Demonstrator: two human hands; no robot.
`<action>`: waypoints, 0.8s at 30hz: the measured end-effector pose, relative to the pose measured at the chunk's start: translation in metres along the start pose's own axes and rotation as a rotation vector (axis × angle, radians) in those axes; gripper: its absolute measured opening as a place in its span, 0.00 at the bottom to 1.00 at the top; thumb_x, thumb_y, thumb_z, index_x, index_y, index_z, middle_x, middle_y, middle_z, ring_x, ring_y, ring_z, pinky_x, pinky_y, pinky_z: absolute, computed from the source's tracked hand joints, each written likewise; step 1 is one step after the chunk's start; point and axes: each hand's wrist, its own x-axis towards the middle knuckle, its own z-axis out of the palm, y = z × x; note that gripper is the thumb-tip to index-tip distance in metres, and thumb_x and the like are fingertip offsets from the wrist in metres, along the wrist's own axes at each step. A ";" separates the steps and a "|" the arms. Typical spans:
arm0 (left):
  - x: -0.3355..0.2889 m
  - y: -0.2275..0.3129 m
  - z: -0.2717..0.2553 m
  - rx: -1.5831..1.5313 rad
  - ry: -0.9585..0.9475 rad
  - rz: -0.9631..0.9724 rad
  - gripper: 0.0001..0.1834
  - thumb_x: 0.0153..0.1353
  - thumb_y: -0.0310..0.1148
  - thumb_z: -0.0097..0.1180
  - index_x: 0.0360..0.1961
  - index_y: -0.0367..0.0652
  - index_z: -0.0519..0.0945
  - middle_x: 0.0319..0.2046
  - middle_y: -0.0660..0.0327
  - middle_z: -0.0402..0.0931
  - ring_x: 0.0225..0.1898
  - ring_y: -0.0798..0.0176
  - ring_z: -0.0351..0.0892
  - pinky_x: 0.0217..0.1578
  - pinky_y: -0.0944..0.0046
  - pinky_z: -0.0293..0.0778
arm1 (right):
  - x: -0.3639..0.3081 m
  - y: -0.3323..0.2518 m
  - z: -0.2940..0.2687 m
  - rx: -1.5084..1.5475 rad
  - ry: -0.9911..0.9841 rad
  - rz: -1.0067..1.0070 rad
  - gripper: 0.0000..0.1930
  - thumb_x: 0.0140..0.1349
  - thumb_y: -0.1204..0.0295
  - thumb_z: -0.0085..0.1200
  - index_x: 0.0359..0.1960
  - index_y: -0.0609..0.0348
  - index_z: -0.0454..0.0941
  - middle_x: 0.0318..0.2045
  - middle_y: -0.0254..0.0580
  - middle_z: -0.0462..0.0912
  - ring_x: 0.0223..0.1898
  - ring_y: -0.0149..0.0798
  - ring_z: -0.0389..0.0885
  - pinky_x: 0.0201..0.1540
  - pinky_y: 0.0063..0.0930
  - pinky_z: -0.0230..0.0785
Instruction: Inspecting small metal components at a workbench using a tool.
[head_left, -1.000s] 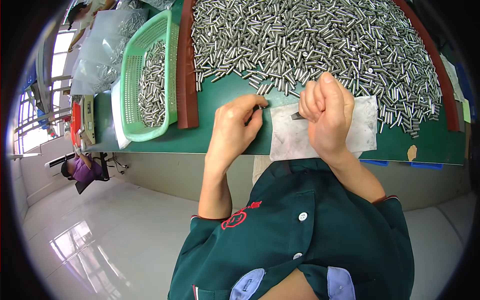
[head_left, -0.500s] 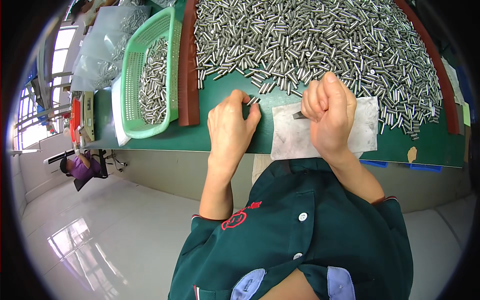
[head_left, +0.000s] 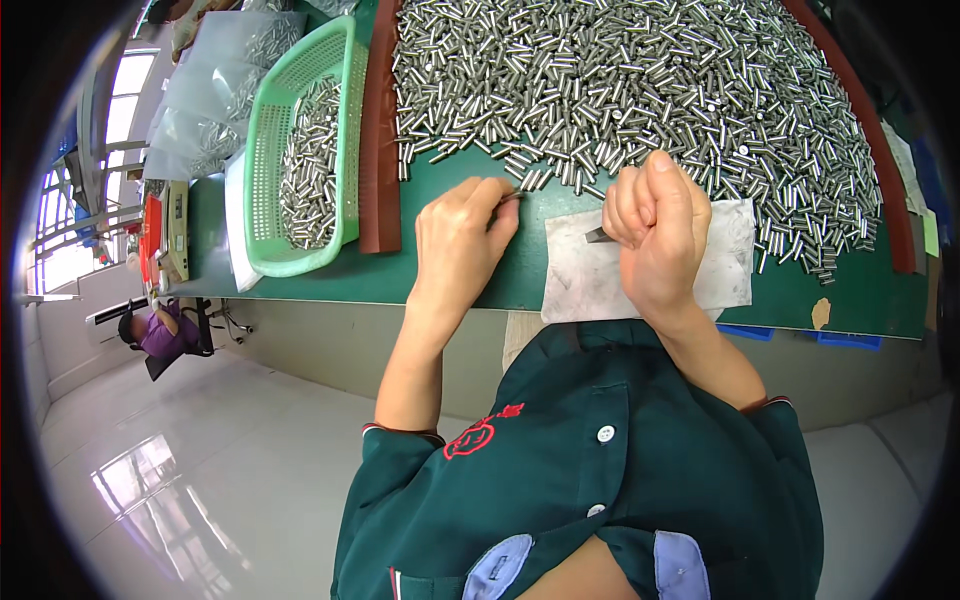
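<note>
A dark tool [head_left: 597, 236] is gripped in the right hand [head_left: 662, 228], right of centre. The left hand [head_left: 460, 232] is positioned near centre, beside metal pins [head_left: 620, 90] spread across the upper right.

dark-green shirt [head_left: 700, 480] | white buttons [head_left: 606, 433] | red embroidery [head_left: 470, 439] | striped sleeve edges [head_left: 779, 401]

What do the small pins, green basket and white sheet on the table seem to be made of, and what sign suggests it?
Small pins: metal, probably steel, polished; bright highlights run along their silvery sides.
Green basket: probably moulded plastic, slightly glossy; its walls have regular holes.
White sheet: cloth or paper, matt, smudged grey; no clear weave shows.
</note>
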 end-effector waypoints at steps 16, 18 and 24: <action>-0.014 -0.001 0.010 -0.813 0.175 -0.232 0.05 0.47 0.22 0.56 0.27 0.37 0.76 0.15 0.70 0.59 0.16 0.78 0.52 0.17 0.76 0.49 | 0.000 0.000 0.002 0.033 0.007 0.008 0.18 0.62 0.71 0.34 0.12 0.56 0.54 0.09 0.28 0.55 0.12 0.20 0.48 0.14 0.16 0.42; -0.015 0.003 0.012 -1.049 0.220 -0.329 0.03 0.51 0.24 0.52 0.28 0.36 0.73 0.21 0.67 0.67 0.18 0.78 0.54 0.18 0.78 0.51 | -0.001 0.000 0.002 0.030 0.005 0.006 0.18 0.62 0.71 0.34 0.12 0.56 0.54 0.09 0.28 0.55 0.12 0.20 0.48 0.14 0.16 0.42; -0.011 -0.002 0.000 -1.923 -0.146 -0.707 0.06 0.57 0.28 0.45 0.34 0.35 0.69 0.24 0.62 0.67 0.15 0.80 0.50 0.16 0.80 0.50 | 0.000 -0.001 0.000 0.026 0.001 0.008 0.18 0.62 0.70 0.34 0.12 0.56 0.54 0.08 0.28 0.55 0.11 0.20 0.47 0.13 0.17 0.41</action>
